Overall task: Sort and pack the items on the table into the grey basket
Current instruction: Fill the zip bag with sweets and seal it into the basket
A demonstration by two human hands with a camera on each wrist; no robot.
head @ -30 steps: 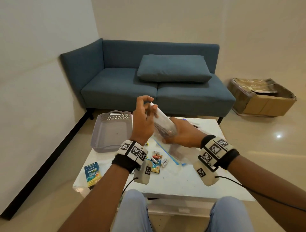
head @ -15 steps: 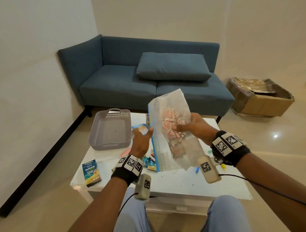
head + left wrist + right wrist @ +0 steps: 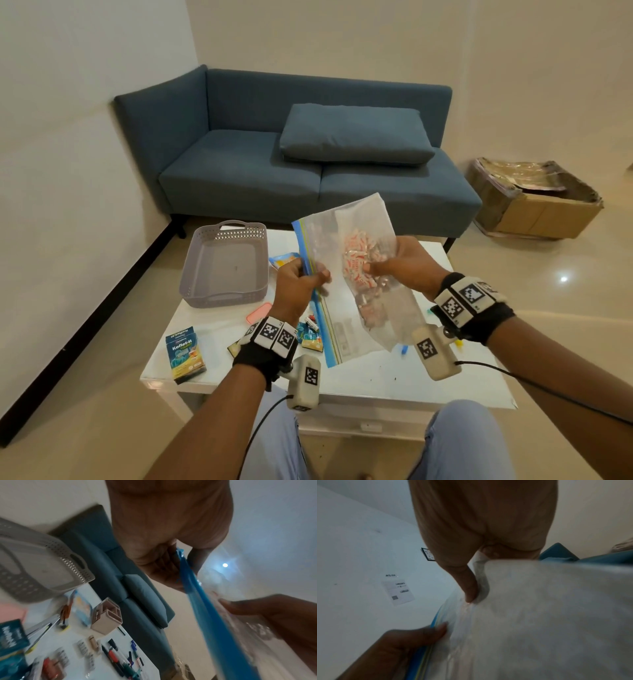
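Above the white table (image 3: 376, 380) I hold up a clear zip bag (image 3: 325, 246) with a blue zip strip (image 3: 205, 615); several small red-and-white sachets (image 3: 356, 253) lie inside. My left hand (image 3: 301, 277) pinches the zip edge, thumb on the near side. My right hand (image 3: 397, 263) grips the bag's body around the sachets. In the right wrist view its thumb (image 3: 469, 586) presses into the plastic (image 3: 539, 615). The grey basket (image 3: 222, 298) sits on the table's far left corner, with nothing inside.
A Koflet-H box (image 3: 185, 353) stands at the table's near left, a pink item (image 3: 259, 312) by the basket. A pen holder (image 3: 107, 616), markers (image 3: 120, 658) and small packets lie under the bag. Beyond are a blue sofa (image 3: 274, 171) and a cardboard box (image 3: 534, 202).
The bag, bunched between both hands, has been raised and spread out flat. My left hand dropped from the bag's top to the blue zip edge and now pinches it.
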